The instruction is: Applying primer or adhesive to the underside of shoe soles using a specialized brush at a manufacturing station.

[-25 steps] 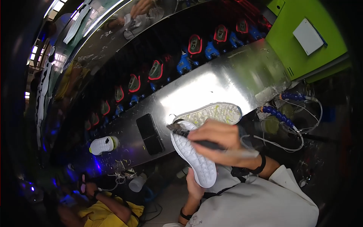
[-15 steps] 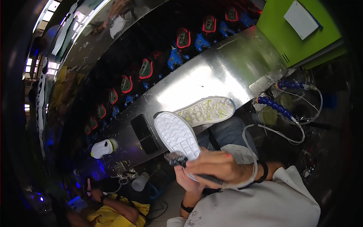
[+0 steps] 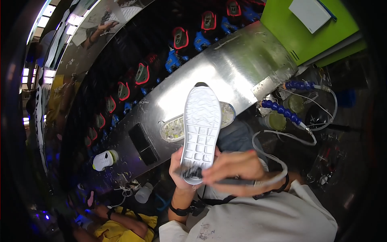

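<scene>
White shoe sole [image 3: 201, 117]: tread toward camera, held at the near edge of the tabletop [image 3: 234, 72]. Left hand [image 3: 177, 169]: fingers clamped on its near end. Right hand [image 3: 238, 166] (motion-blurred): fingers closed round a dark brush [image 3: 192, 173], bristles over that end. Second sole [image 3: 172, 130] partly hidden behind.

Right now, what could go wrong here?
The dark brush in the right hand is close to the left hand gripping the white sole; it might graze that hand. The looping grey hose could snag. The held sole overlaps, in view, a second sole near the metal bench's edge, perhaps nudging it off.
</scene>
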Demonstrator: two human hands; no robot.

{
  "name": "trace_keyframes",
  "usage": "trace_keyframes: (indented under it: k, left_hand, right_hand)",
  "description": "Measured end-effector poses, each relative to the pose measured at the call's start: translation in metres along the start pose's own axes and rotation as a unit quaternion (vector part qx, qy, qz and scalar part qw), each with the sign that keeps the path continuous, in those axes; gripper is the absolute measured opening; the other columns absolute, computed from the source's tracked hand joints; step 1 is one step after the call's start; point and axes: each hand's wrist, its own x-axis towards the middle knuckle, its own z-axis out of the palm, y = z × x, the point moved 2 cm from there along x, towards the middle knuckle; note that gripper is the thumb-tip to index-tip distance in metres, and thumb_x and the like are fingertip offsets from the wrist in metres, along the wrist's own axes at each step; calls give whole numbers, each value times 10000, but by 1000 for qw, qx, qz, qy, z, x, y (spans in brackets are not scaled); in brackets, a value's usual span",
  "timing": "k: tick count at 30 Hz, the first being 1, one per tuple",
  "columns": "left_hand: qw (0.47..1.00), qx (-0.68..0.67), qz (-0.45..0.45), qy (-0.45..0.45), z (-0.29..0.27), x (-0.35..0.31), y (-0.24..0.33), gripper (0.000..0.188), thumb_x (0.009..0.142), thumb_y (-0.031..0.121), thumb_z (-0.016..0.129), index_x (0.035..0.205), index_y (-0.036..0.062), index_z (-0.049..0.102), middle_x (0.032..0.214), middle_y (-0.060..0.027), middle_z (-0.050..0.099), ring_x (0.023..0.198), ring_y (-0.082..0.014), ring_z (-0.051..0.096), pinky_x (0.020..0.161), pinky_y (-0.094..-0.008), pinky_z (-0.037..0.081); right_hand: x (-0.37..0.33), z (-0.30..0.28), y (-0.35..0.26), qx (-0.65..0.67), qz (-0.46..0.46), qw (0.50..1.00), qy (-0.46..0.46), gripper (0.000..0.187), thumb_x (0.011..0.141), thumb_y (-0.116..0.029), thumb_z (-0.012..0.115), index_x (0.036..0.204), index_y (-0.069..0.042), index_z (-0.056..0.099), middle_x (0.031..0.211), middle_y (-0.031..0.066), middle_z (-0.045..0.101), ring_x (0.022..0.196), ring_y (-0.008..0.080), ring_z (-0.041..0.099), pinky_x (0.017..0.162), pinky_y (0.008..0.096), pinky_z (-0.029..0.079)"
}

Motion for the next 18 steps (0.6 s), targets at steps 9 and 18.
trace_keyframes:
  k: [9,18]
  left_hand:
    - [923,303,-209,-110,-1,-23,89,557,971,314,407,1247,-160,504,960,-251,681,718,-290,702,668,-359,581]
    - [988,-149,33,-36,-20,-69,32,684,987,492,294,1478,18,338,1342,-312,490,1212,-442,525,974,-603,458]
  right_hand:
    - [-12,32,3,153,15,968,-198,245,802,7,724,1045,7,696,949,132,686,820,204,677,717,285,530]
    - [3,-16,18,192,43,976,96,284,634,71,830,893,31,721,924,184,706,775,217,699,673,287,542]
